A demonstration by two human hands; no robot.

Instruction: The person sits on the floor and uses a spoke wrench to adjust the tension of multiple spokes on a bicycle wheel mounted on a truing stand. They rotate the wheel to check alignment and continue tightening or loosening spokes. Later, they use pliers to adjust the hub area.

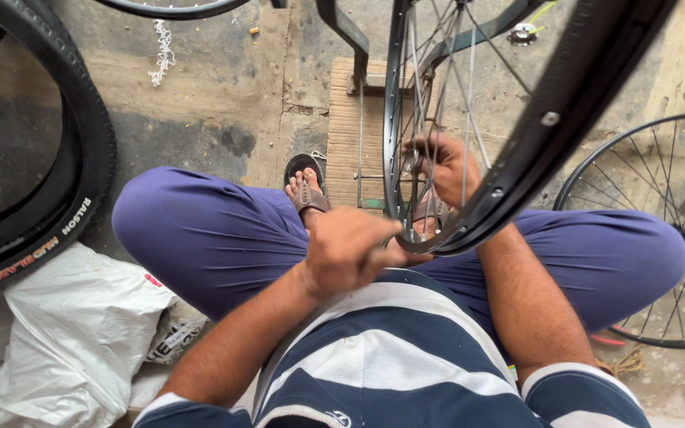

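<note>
I am working the rim (469,222), standing upright over my lap in a stand. Left hand (346,254) is pinching together on a small tool at the rim's bottom edge, judged spoke truing. Right hand (445,166), inside the rim, is clamping 1 spoke (430,135). Next calls for small nipple turns. White bag (73,333), left of rim: contents hidden.

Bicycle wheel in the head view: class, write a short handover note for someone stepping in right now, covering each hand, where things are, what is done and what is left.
Left hand: closed at the near edge of the black wheel rim, gripping something small I cannot make out.
Right hand: reached in among the spokes, fingers on one.
The wheel stands upright in a dark stand over a wooden board, above the lap.
A second spoked wheel lies on the right; a tyre and a white bag lie on the left.
Done: wheel mounted. Left: cannot tell how many spokes remain.
</note>
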